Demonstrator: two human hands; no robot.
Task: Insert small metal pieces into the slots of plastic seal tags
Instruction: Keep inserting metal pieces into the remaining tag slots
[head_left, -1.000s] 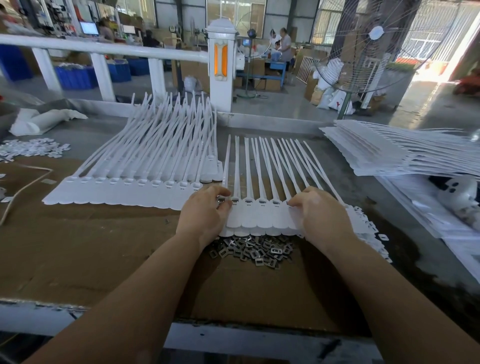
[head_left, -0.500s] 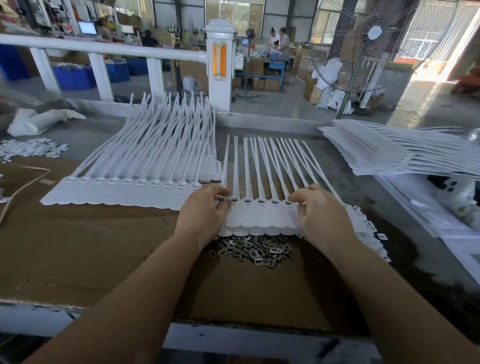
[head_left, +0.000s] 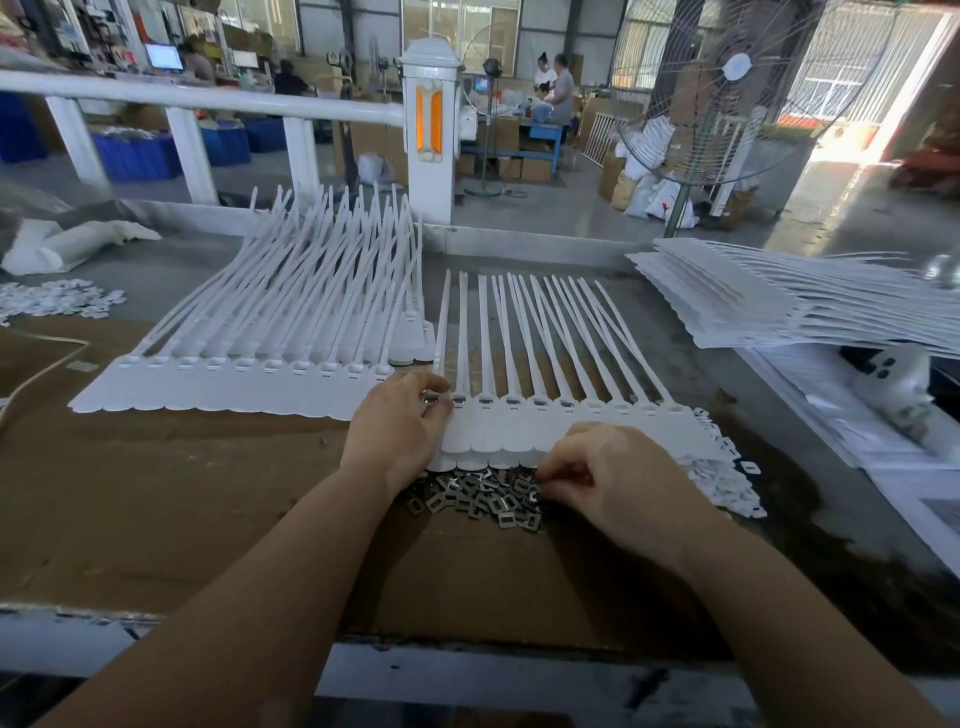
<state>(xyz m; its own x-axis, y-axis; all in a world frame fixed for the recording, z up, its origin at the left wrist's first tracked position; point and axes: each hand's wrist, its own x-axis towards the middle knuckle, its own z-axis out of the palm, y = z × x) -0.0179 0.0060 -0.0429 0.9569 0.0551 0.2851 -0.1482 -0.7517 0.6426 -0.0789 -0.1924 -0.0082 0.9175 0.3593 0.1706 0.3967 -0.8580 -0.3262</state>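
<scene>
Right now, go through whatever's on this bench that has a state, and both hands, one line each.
Left hand: fingers curled at the left end of the tag strip, pinching a metal piece at a slot.
Right hand: fingers curled down into the metal pieces.
Tag strip: flat, its straps pointing away.
Metal pieces: loose heap on the cardboard.
Left tag stack: piled, straps splayed.
Right tag stack: piled flat.

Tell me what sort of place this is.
Most likely a factory assembly floor: stacks of white seal tags on a cardboard-covered workbench, a pile of metal pieces, and other workers at a table behind.
</scene>
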